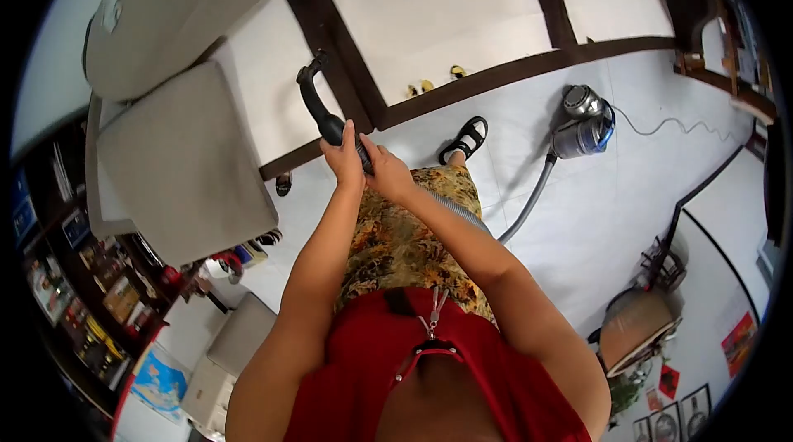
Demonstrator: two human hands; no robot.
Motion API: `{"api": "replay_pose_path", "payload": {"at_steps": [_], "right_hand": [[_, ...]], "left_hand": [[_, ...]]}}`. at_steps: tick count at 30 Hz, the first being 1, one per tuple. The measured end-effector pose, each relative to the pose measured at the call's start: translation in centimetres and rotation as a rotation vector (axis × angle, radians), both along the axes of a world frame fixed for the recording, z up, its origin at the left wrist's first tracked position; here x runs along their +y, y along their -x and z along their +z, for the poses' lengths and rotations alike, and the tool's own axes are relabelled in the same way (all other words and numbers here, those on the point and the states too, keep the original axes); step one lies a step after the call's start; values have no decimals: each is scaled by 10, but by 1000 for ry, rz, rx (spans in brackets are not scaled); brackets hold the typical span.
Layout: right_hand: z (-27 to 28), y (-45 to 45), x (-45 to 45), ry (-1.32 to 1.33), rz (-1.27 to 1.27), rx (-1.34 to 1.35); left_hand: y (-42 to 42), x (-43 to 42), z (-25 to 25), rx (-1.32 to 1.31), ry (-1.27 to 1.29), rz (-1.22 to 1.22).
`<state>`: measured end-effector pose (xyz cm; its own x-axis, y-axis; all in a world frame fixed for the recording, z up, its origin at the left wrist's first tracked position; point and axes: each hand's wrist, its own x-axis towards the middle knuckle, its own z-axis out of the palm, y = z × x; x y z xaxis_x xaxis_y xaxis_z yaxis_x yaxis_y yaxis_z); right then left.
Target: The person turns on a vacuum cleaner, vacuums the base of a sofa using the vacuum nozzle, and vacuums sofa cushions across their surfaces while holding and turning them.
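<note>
My left hand point(344, 157) is closed round the black hose handle point(315, 103). Close beside it, my right hand point(388, 173) grips the same piece lower down, by the ribbed grey hose point(453, 209). The handle curves up and away, and its far end lies over the dark wooden frame edge. From my hands the hose passes beneath my right forearm and bends round to a vacuum cleaner point(578, 138) on the tiled floor, at the right.
A white-topped platform with dark wooden edges point(462, 83) spans the front. Grey cushioned seating point(182, 161) and crowded shelves point(99, 285) stand left. A thin cord point(669, 121) trails right from the vacuum cleaner. A sandalled foot point(465, 139) is on the floor; a chair point(640, 326) is lower right.
</note>
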<state>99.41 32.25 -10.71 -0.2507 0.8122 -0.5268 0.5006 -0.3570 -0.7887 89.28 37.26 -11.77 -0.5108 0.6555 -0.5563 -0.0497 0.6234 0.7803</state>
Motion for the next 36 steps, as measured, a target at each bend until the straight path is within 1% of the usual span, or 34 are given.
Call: {"api": "replay_pose_path", "payload": {"at_steps": [2, 4, 5, 6, 7, 8, 10, 11, 14, 15, 18, 19, 21, 22, 23, 27, 28, 30, 32, 33, 36], "right_hand": [[-38, 38, -7, -86, -5, 38], [-52, 51, -4, -9, -5, 9], [-55, 54, -1, 45, 11, -31], [-58, 57, -2, 102, 25, -73], [-57, 55, -1, 159, -2, -97], [-56, 52, 2, 151, -1, -115], [-60, 45, 4, 137, -2, -149], [-61, 46, 7, 129, -6, -166], [-63, 61, 16, 52, 42, -252], [-68, 70, 17, -76, 17, -263], [-59, 104, 40, -239, -34, -420], [-61, 113, 46, -222, -68, -481], [-54, 124, 52, -171, -31, -561], [-50, 125, 54, -146, -14, -603], [-53, 124, 52, -196, 4, -581], [-47, 115, 21, -196, -22, -524], [-49, 110, 6, -192, -28, -558], [-27, 94, -14, -9, 8, -584], [-25, 76, -39, -3, 11, -635], [-24, 68, -47, 23, 6, -610], [-17, 60, -50, -1, -26, -559]], "left_hand": [[38, -1, -24, 92, 80, -23], [64, -1, -48, 261, 247, -173], [76, -7, -68, 95, 250, -123], [83, -8, -70, 55, 313, -200], [87, -6, -70, -3, 370, -262], [91, -3, -69, -64, 424, -328], [92, 0, -62, -180, 450, -347], [94, 5, -56, -239, 438, -345], [107, 10, -61, -310, 380, -346], [113, 17, -49, -382, 375, -425], [117, 20, -62, -382, 347, -483], [123, 27, -69, -362, 418, -551], [131, 25, -71, -390, 375, -543], [131, 28, -57, -405, 352, -540], [135, 29, -40, -406, 381, -574], [150, 4, -44, -450, 331, -750], [149, -16, -78, -291, 408, -757], [149, -33, -66, -431, 434, -720], [151, -46, -53, -419, 475, -754], [151, -51, -48, -412, 492, -770], [159, -77, -47, -427, 505, -625]]}}
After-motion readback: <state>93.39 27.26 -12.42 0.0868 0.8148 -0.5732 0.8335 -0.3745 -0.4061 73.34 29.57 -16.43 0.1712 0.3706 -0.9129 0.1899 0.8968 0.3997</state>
